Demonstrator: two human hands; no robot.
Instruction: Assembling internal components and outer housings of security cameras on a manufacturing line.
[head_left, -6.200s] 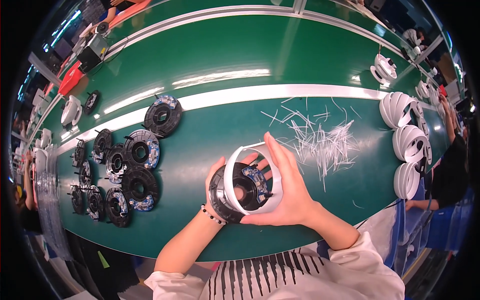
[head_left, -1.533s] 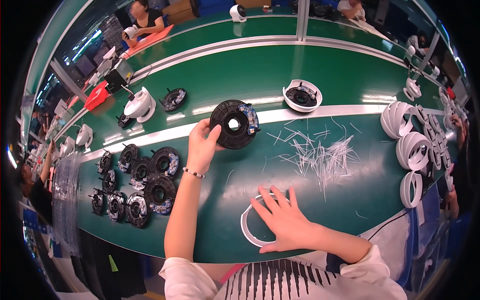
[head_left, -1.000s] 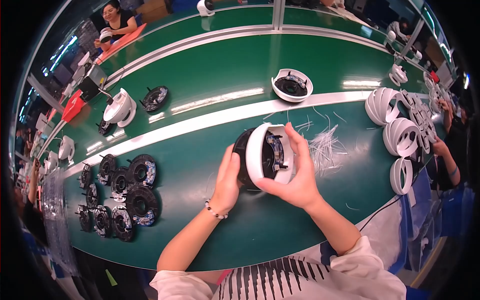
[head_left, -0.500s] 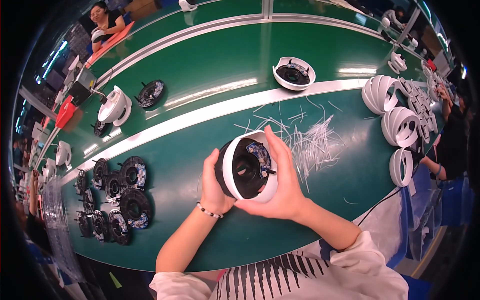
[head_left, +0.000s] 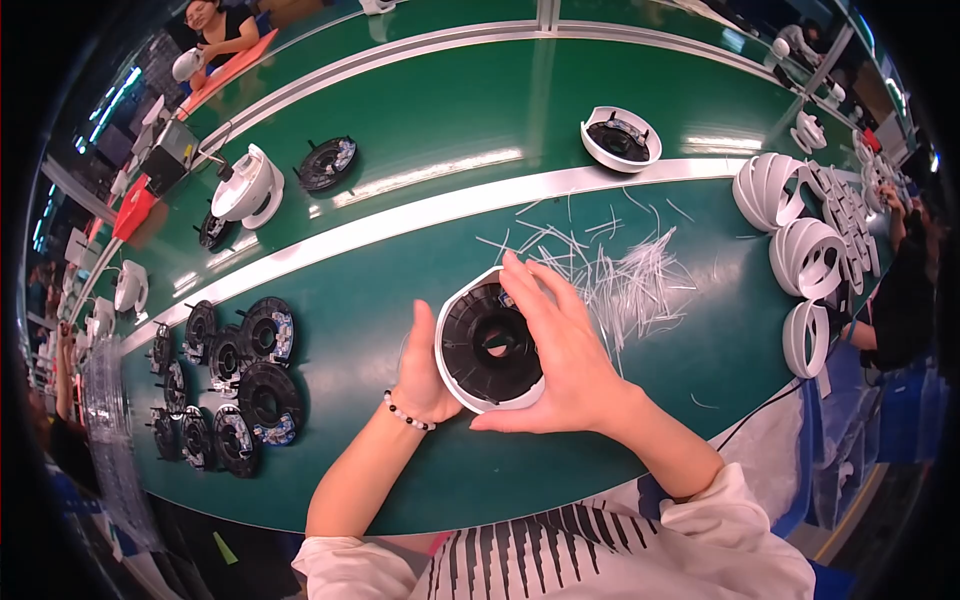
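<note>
Over the near bench, between my two hands, is a white round plastic housing (head_left: pixel 450 378) with a black ribbed disc (head_left: pixel 470 350) seated inside its rim. The disc has a hole in the middle, and a bit of its blue circuit board shows beside my fingers. My left hand (head_left: pixel 422 375) cups the housing's left side, thumb up, its other fingers hidden behind. From the right, my right hand (head_left: pixel 570 355) grips the rim, fingers reaching over the top edge and thumb along the bottom, covering part of the disc.
Several black discs with circuit boards (head_left: pixel 268 403) lie at the left. Thin white strips (head_left: pixel 640 285) are heaped beyond my hands. White rings (head_left: pixel 805 338) stand at the right. Past a pale rail (head_left: pixel 400 222), the green belt carries a white housing (head_left: pixel 622 160) and a black disc (head_left: pixel 328 163).
The housing has tilted, so its disc faces me more squarely and the board is mostly covered. My right fingers have shifted left over it. Parts on the belt appear farther right.
</note>
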